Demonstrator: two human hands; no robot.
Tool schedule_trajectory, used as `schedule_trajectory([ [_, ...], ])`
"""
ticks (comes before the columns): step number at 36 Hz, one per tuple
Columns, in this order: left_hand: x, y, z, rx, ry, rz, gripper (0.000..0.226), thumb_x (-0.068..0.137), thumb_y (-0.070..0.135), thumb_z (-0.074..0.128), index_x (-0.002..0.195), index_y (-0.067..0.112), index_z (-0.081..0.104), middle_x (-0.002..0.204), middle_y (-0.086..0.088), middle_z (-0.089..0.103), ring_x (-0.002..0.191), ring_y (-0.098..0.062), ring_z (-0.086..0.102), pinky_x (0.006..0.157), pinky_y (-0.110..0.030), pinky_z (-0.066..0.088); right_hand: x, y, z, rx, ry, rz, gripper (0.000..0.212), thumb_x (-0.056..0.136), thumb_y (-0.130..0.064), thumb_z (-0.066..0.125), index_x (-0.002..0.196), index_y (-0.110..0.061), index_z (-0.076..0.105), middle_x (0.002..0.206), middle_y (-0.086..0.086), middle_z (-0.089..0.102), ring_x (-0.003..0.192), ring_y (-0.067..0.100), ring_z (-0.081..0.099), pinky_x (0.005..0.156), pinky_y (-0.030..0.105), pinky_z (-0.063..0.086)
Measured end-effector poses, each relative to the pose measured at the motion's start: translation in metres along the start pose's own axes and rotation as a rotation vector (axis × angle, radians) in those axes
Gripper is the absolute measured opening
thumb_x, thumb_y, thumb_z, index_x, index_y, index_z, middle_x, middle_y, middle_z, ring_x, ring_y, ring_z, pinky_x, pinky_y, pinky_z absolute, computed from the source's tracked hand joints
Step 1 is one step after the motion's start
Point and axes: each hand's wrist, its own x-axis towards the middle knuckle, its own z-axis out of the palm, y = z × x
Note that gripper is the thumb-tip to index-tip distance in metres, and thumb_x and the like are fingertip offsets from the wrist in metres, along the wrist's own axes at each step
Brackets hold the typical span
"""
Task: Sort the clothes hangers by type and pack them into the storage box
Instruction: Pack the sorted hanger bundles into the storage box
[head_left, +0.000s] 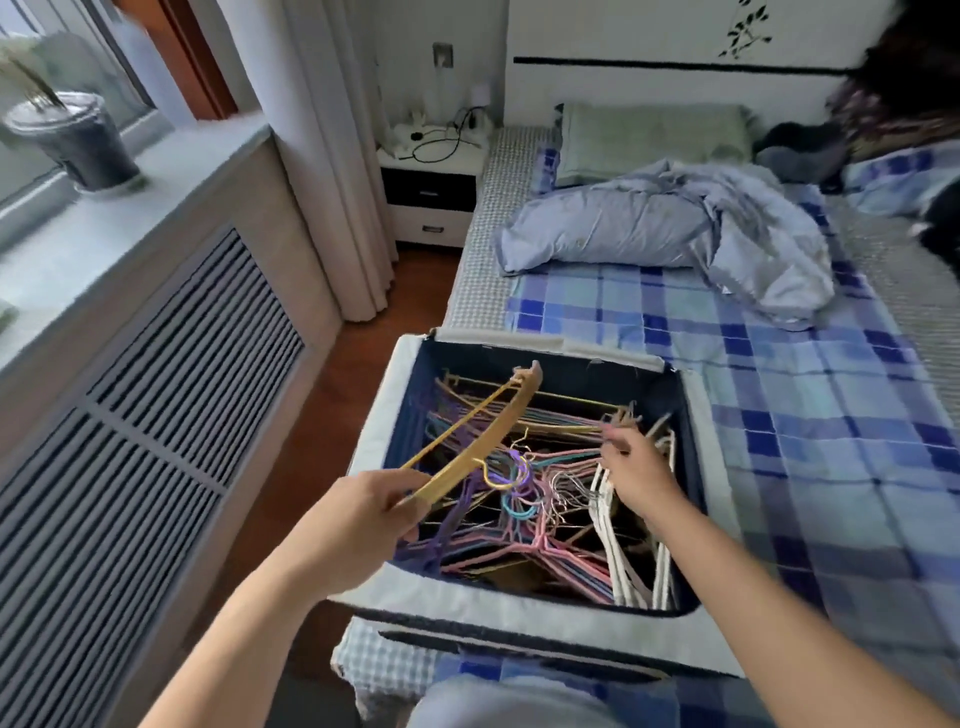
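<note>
Your left hand (358, 519) is gripping a yellow hanger (470, 439) by one end, holding it above the box's (696, 447) left side. Your right hand (636, 473) is pinching hangers (639, 545) packed along the box's right wall.

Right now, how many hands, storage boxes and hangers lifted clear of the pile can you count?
2 hands: left hand, right hand
1 storage box
1 yellow hanger, held up by the left hand
Total: 4
</note>
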Motion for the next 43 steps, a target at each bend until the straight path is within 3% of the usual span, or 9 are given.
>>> schedule_trajectory([
  [3, 0.027, 0.008, 0.000, 0.123, -0.067, 0.123, 0.026, 0.101, 0.027, 0.052, 0.082, 0.039, 0.064, 0.066, 0.013, 0.067, 0.058, -0.014, 0.063, 0.055, -0.034, 0.050, -0.040, -0.011, -0.013, 0.077, 0.162, -0.067, 0.024, 0.099, -0.013, 0.052, 0.109, -0.034, 0.059, 0.125, 0.004, 0.061, 0.099, 0.014, 0.059, 0.087, 0.033, 0.047],
  [8, 0.064, 0.020, 0.022, 0.426, -0.053, 0.350, 0.021, 0.100, 0.024, 0.050, 0.106, 0.034, 0.067, 0.084, 0.009, 0.069, 0.069, -0.016, 0.064, 0.057, -0.034, 0.054, -0.090, -0.023, -0.029, -0.274, 0.263, -0.277, 0.067, 0.090, 0.009, 0.052, 0.146, -0.026, 0.044, 0.151, -0.007, 0.028, 0.141, 0.010, 0.023, 0.116, 0.029, 0.025],
  [13, 0.089, 0.024, 0.041, 0.110, -0.281, 0.413, 0.023, 0.103, 0.023, 0.050, 0.112, 0.030, 0.069, 0.088, 0.005, 0.072, 0.068, -0.016, 0.062, 0.062, -0.033, 0.048, -0.105, -0.017, -0.041, -0.656, 0.098, -0.343, 0.071, 0.091, -0.012, 0.062, 0.152, -0.031, 0.032, 0.156, -0.008, 0.030, 0.148, 0.018, 0.017, 0.125, 0.041, 0.009],
  [16, 0.099, 0.017, 0.042, -0.093, -0.313, 0.389, 0.021, 0.104, 0.031, 0.050, 0.115, 0.029, 0.068, 0.087, 0.004, 0.071, 0.069, -0.014, 0.062, 0.062, -0.034, 0.047, -0.110, -0.022, -0.048, -0.629, 0.086, -0.363, 0.047, 0.098, -0.018, 0.057, 0.142, -0.031, 0.046, 0.134, -0.011, 0.052, 0.118, 0.014, 0.049, 0.101, 0.031, 0.040],
  [19, 0.113, 0.005, 0.049, -0.042, -0.183, 0.385, 0.022, 0.105, 0.034, 0.048, 0.122, 0.032, 0.062, 0.101, 0.005, 0.071, 0.082, -0.017, 0.068, 0.073, -0.042, 0.056, -0.099, -0.021, -0.039, -0.696, 0.000, -0.318, 0.038, 0.101, -0.015, 0.047, 0.128, -0.042, 0.046, 0.106, -0.017, 0.049, 0.088, 0.012, 0.054, 0.068, 0.035, 0.049],
  [25, 0.120, -0.039, 0.080, 0.298, -0.342, 0.258, 0.030, 0.106, 0.027, 0.045, 0.132, 0.018, 0.056, 0.119, -0.009, 0.065, 0.099, -0.025, 0.064, 0.085, -0.038, 0.052, -0.074, 0.001, 0.005, -0.617, -0.345, -0.027, 0.026, 0.103, -0.017, 0.047, 0.120, -0.023, 0.066, 0.093, -0.007, 0.038, 0.088, 0.020, 0.053, 0.068, 0.025, 0.040],
  [29, 0.108, -0.069, 0.093, 0.452, -0.461, 0.211, 0.033, 0.104, 0.028, 0.045, 0.131, 0.015, 0.057, 0.129, -0.010, 0.062, 0.114, -0.028, 0.059, 0.094, -0.034, 0.047, -0.074, 0.019, 0.016, -0.682, -0.444, 0.117, 0.039, 0.099, -0.024, 0.060, 0.138, -0.028, 0.057, 0.124, 0.004, 0.045, 0.122, 0.030, 0.047, 0.105, 0.038, 0.041],
  [34, 0.112, -0.068, 0.085, 0.374, -0.425, 0.174, 0.031, 0.105, 0.023, 0.043, 0.129, 0.019, 0.062, 0.125, -0.006, 0.064, 0.109, -0.024, 0.061, 0.092, -0.035, 0.051, -0.081, 0.016, 0.015, -0.695, -0.416, 0.128, 0.050, 0.098, -0.019, 0.059, 0.146, -0.027, 0.046, 0.140, 0.006, 0.042, 0.130, 0.028, 0.042, 0.106, 0.039, 0.041],
  [43, 0.104, -0.020, 0.077, 0.176, -0.322, 0.268, 0.033, 0.105, 0.020, 0.042, 0.124, 0.019, 0.069, 0.120, -0.004, 0.072, 0.098, -0.020, 0.068, 0.088, -0.034, 0.057, -0.099, -0.017, -0.006, -0.428, -0.024, 0.065, 0.030, 0.100, -0.016, 0.050, 0.126, -0.029, 0.060, 0.126, -0.008, 0.054, 0.113, 0.013, 0.054, 0.097, 0.035, 0.050],
])
